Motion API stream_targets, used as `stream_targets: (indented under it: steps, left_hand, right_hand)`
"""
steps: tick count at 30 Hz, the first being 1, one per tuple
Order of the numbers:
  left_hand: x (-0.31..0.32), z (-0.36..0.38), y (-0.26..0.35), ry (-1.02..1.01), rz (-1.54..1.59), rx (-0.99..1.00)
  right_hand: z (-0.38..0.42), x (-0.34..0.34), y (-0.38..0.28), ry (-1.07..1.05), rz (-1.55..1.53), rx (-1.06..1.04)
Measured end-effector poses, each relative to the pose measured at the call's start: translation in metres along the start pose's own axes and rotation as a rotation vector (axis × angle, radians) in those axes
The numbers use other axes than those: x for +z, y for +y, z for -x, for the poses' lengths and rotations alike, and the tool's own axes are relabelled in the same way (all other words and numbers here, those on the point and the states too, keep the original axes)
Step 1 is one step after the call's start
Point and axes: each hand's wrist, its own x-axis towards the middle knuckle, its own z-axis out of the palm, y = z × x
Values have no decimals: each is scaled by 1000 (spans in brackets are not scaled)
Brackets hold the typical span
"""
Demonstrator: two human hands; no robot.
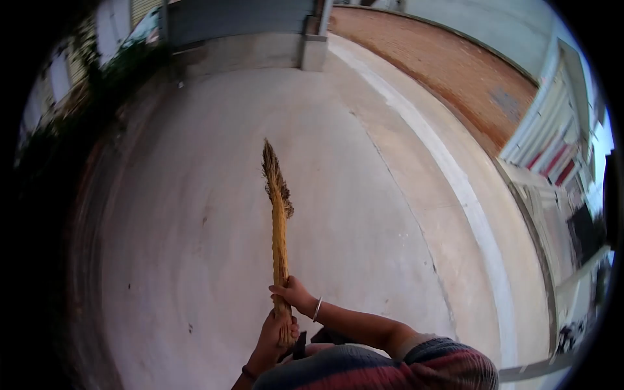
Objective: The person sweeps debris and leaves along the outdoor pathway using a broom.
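A long straw-coloured broom (279, 237) with dark, frayed bristles at its far tip is held out in front of me over the concrete ground (182, 195). My right hand (294, 294) is wrapped round its handle, with a silver bangle on the wrist. Just below it, my left hand (278, 330) grips the handle's near end, and a dark band circles that wrist. The bristle end points away from me, up the view. Whether the tip touches the ground cannot be told.
A low wall with a grey shutter (240, 23) and a post (314, 52) stand ahead. Dark plants (130, 62) line the left edge. A reddish brick wall (442, 58) runs along the right, beside a pale strip (455, 175) on the ground.
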Motion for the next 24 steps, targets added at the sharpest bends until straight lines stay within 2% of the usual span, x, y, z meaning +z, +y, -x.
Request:
stream_targets:
  steps: [1, 5, 8, 9, 12, 14, 17, 20, 22, 24]
  left_hand:
    - [1, -20, 14, -3, 61, -48]
    - [-3, -94, 89, -52, -148, -174]
    - [-18, -171, 147, -101, -176, -324]
    - [-13, -198, 163, -80, -160, -375]
    - [16, -265, 211, 58, -177, -438]
    - [23, -315, 258, 148, -77, -564]
    - [86, -373, 334, 259, -134, -627]
    - [101, -434, 396, 242, -180, -676]
    - [98, -427, 393, 111, -264, -655]
    - [107, -448, 423, 54, -270, -612]
  right_hand:
    - [-21, -7, -6, 36, -11, -5]
    - [-112, -18, -14, 226, 0, 8]
    - [-171, -24, -52, 358, 39, 17]
    - [-208, -33, -46, 366, 15, 49]
    - [-251, -59, -104, 413, -46, 83]
    - [-319, -66, -116, 385, -113, 147]
    - [-396, -76, -171, 340, -203, 200]
    - [-467, -92, -227, 314, -76, 179]
    - [-455, -90, -232, 319, -10, 118]
    - [-496, -95, -254, 323, -32, 59]
